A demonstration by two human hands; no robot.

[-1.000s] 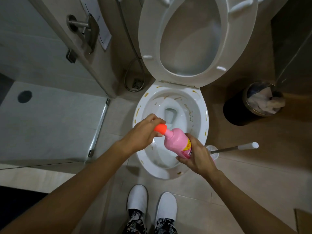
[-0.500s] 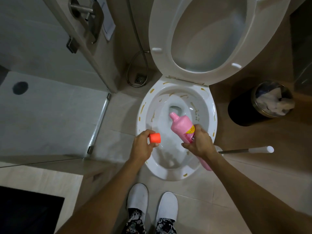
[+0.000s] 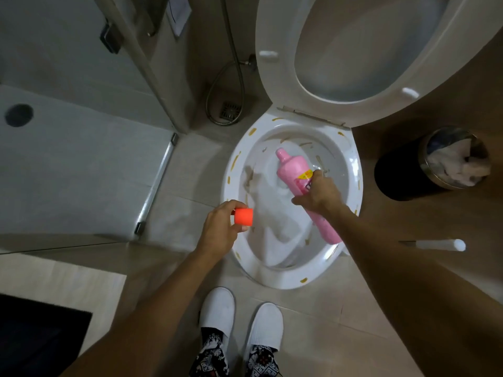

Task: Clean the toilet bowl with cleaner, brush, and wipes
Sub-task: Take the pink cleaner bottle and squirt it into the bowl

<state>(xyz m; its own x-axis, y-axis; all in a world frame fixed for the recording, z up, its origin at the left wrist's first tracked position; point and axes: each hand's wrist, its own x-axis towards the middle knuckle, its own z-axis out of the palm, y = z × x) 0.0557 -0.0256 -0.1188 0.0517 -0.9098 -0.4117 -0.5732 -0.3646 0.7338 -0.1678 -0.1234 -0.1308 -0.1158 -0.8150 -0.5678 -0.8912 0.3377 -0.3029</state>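
**A:** From the head camera, where do the hands stand?

**B:** The right hand [image 3: 317, 190] is wrapped round the pink cleaner bottle [image 3: 294, 172], which is uncapped and tipped with its nozzle pointing into the far side of the toilet bowl [image 3: 351, 170]. The left hand [image 3: 220, 229] pinches the orange cap [image 3: 243, 216] just outside the near-left rim, clear of the bowl.

**A:** So which step is this?

**B:** Applying cleaner, I'd say — the yellowish smears around the rim and inner wall are unscrubbed. Whether liquid is actually flowing, I can't tell.

**A:** And the other tools?

**B:** The brush handle [image 3: 435, 244] lies to the right of the bowl, its head hidden behind the right forearm. A bin [image 3: 402, 172] with crumpled white paper stands further right. I see no wipes for certain.

**A:** What does the next move need?

**B:** Probably squeezing while sweeping the nozzle under the rim so every smear is coated — then recapping, with the left hand bringing the cap back, before reaching for the brush.
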